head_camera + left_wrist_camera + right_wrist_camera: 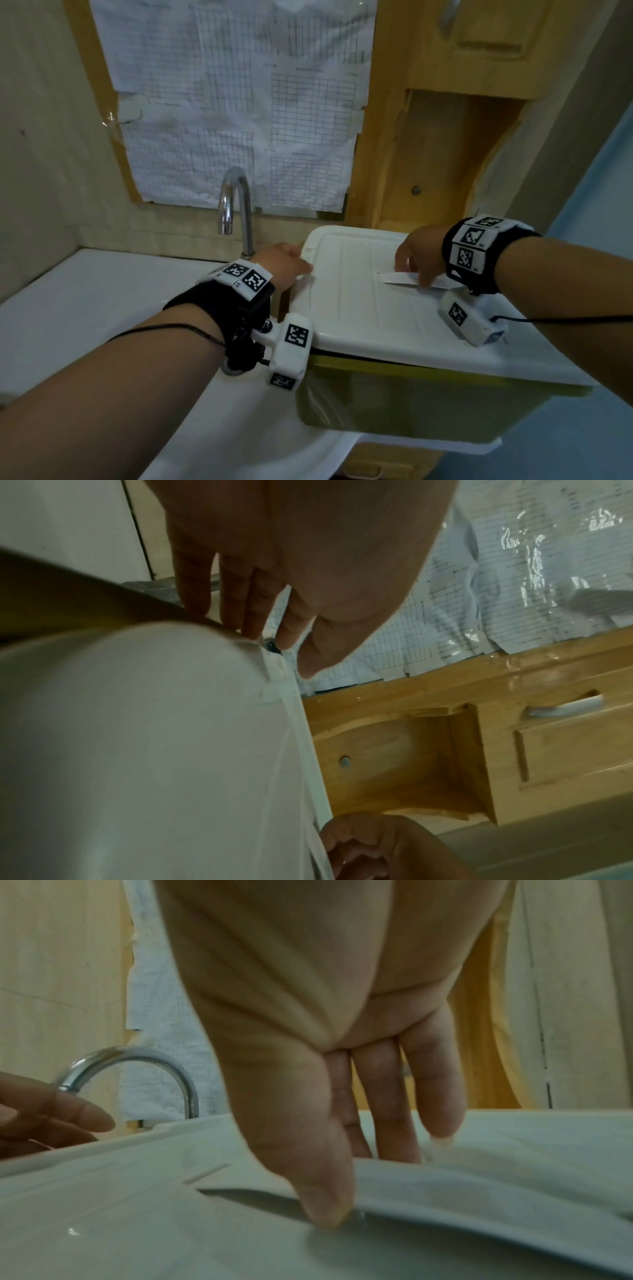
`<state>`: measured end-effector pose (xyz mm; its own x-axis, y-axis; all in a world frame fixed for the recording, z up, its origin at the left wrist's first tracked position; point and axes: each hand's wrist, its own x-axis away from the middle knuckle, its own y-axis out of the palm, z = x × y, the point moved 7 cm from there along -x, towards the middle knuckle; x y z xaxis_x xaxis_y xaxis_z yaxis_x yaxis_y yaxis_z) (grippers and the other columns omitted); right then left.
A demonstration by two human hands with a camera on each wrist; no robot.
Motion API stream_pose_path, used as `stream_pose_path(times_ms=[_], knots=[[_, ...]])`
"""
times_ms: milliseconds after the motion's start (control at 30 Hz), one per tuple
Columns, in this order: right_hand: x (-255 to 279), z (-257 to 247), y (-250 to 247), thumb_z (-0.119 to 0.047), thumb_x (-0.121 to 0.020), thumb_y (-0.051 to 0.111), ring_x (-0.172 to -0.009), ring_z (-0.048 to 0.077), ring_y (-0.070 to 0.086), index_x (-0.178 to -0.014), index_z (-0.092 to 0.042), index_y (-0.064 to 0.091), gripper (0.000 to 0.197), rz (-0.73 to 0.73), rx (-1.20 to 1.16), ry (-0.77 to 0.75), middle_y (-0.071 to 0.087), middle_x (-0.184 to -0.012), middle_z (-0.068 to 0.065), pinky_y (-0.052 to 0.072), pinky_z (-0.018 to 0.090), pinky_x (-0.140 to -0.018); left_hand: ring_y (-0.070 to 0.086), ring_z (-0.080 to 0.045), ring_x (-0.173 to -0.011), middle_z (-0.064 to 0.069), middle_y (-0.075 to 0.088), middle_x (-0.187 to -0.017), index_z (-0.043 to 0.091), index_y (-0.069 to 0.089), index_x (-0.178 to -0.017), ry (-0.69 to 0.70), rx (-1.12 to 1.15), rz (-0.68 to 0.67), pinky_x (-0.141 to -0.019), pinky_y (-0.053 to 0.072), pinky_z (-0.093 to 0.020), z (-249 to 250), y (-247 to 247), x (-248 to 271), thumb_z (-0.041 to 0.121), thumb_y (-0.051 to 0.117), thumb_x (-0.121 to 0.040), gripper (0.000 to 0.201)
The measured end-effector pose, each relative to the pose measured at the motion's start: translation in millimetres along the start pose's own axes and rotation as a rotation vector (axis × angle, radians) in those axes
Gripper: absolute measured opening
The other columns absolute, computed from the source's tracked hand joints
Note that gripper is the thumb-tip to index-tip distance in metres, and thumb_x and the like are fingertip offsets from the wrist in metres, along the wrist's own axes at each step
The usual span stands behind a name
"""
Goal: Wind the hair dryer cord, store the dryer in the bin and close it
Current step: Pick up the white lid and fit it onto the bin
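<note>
A yellow-green bin (pixel 394 401) stands on the sink's edge with its white lid (pixel 359 308) lying on top. My left hand (pixel 287 263) is at the lid's left rim, thumb on top and straight fingers (pixel 253 615) reaching down against the edge. My right hand (pixel 418 260) is on the middle of the lid and pinches the raised white handle flap (pixel 479 1199), thumb (pixel 322 1191) in front and fingers behind. No hair dryer or cord shows in any view.
A chrome faucet (pixel 236 205) rises just left of the bin, close behind my left hand. The white sink counter (pixel 85 291) stretches to the left. A wooden cabinet (pixel 445 154) and paper sheets (pixel 239 102) on the wall stand behind.
</note>
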<state>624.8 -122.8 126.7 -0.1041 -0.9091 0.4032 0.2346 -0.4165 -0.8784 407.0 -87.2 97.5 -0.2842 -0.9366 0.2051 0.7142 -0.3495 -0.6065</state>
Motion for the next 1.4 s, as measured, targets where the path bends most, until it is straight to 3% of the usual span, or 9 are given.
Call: stream_pose_path(times_ms=[233,433,567,700,867,1067,1233,1300,1400], knots=[[1,-14,-4,-0.018,-0.074,0.073,-0.09,0.016,0.055,-0.117,-0.025,0.062,0.045,0.026,0.061,-0.088,0.063,-0.106,-0.002,0.049,0.031,-0.087,0.059,-0.029,-0.111,-0.01,0.059,-0.125,0.018,0.049,-0.13,-0.046,0.037,-0.01,-0.098,0.048,-0.043,-15,5,-8,0.018,0.068,-0.075,0.059],[3,-24,-5,-0.02,-0.076,0.071,-0.097,0.018,0.06,-0.12,-0.027,0.061,0.045,0.037,0.083,-0.125,0.066,-0.113,-0.003,0.05,0.03,-0.088,0.067,-0.029,-0.1,-0.006,0.068,-0.116,0.025,0.049,-0.13,-0.054,0.068,-0.055,-0.088,0.055,-0.045,-39,10,-32,0.042,0.071,-0.041,0.094],[2,-23,-2,-0.02,-0.076,0.07,-0.097,0.016,0.061,-0.115,-0.028,0.064,0.041,0.025,-0.027,-0.108,0.065,-0.102,-0.005,0.052,0.032,-0.092,0.067,-0.036,-0.096,-0.015,0.068,-0.109,0.015,0.056,-0.122,-0.062,-0.004,-0.099,-0.079,0.057,-0.041,-28,7,-9,0.024,0.07,-0.069,0.055],[-3,-22,3,-0.025,-0.08,0.066,-0.093,0.014,0.057,-0.111,-0.028,0.066,0.032,0.06,-0.156,-0.066,0.061,-0.099,-0.006,0.049,0.029,-0.092,0.069,-0.03,-0.093,-0.011,0.069,-0.106,0.018,0.053,-0.127,-0.085,-0.011,-0.122,-0.08,0.059,-0.044,-36,8,-5,0.025,0.073,-0.069,0.062],[-5,-19,5,-0.028,-0.077,0.065,-0.094,0.014,0.057,-0.104,-0.032,0.067,0.027,0.084,-0.2,-0.015,0.06,-0.097,-0.009,0.049,0.029,-0.093,0.061,-0.018,-0.072,-0.006,0.065,-0.096,0.015,0.048,-0.131,-0.065,-0.06,-0.077,-0.053,0.046,-0.025,-41,5,-5,0.036,0.065,-0.079,0.059],[-2,-15,5,-0.028,-0.079,0.066,-0.091,0.014,0.056,-0.107,-0.029,0.068,0.028,0.055,-0.257,0.016,0.059,-0.097,-0.007,0.049,0.03,-0.091,0.07,-0.031,-0.09,-0.014,0.069,-0.105,0.01,0.048,-0.123,-0.167,0.144,-0.128,-0.08,0.058,-0.05,-55,15,-4,0.046,0.07,-0.061,0.074],[5,-2,3,-0.027,-0.081,0.064,-0.068,0.011,0.06,-0.106,-0.024,0.067,0.026,0.058,-0.405,0.063,0.067,-0.083,-0.004,0.051,0.026,-0.075,0.066,-0.025,-0.084,-0.009,0.065,-0.097,0.011,0.043,-0.12,-0.084,-0.084,-0.029,-0.066,0.057,-0.034,-40,3,-2,0.039,0.077,-0.064,0.071],[13,9,-3,-0.028,-0.082,0.064,-0.068,0.008,0.061,-0.103,-0.024,0.064,0.021,0.121,-0.514,0.092,0.064,-0.077,-0.008,0.049,0.022,-0.066,0.063,-0.022,-0.076,-0.005,0.063,-0.084,0.008,0.05,-0.105,-0.071,-0.164,-0.013,-0.058,0.051,-0.028,-35,1,0,0.035,0.076,-0.067,0.054],[27,25,-11,-0.026,-0.084,0.062,-0.075,0.011,0.063,-0.104,-0.019,0.064,0.021,0.245,-0.682,0.141,0.067,-0.084,-0.005,0.047,0.023,-0.066,0.066,-0.026,-0.078,-0.011,0.07,-0.086,0.007,0.059,-0.087,-0.07,-0.192,-0.03,-0.07,0.056,-0.035,-32,3,1,0.033,0.075,-0.068,0.036]])
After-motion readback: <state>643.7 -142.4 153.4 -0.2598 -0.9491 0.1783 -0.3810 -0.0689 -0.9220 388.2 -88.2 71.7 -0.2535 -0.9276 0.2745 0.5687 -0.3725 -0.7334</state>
